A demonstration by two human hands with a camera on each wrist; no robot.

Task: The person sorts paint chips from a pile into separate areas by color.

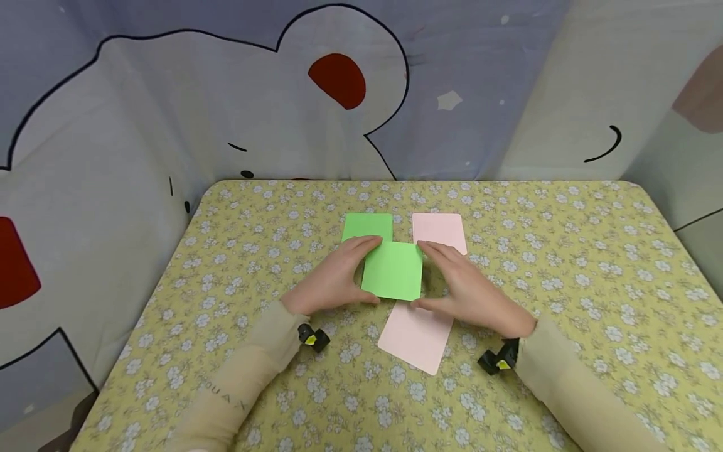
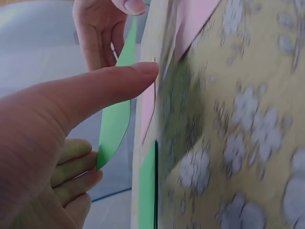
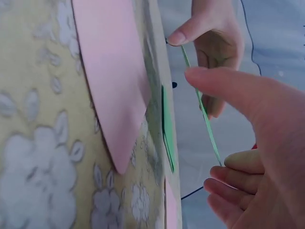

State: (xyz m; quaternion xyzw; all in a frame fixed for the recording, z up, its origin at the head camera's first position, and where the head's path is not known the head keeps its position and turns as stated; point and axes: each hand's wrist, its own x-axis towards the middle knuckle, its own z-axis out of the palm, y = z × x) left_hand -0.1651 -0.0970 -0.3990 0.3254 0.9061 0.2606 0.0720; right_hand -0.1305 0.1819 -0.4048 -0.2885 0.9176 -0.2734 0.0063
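A square green card [image 1: 392,271] is held between both hands, raised over the table. My left hand [image 1: 333,276] grips its left corners between thumb and fingers, and my right hand [image 1: 465,290] grips the right ones the same way. Seen from the left wrist, the card [image 2: 116,119] stands off the tabletop and bows slightly. A pink card [image 1: 417,342] lies turned at an angle in front, its far end hidden under the held card. Behind the hands lie another green card [image 1: 368,225] on the left and another pink card [image 1: 440,231] on the right.
The table [image 1: 576,263] wears a yellow floral cloth, and its far edge meets a hanging curtain [image 1: 480,75] with cartoon figures. Small black devices are strapped to the left wrist [image 1: 313,338] and right wrist [image 1: 499,358].
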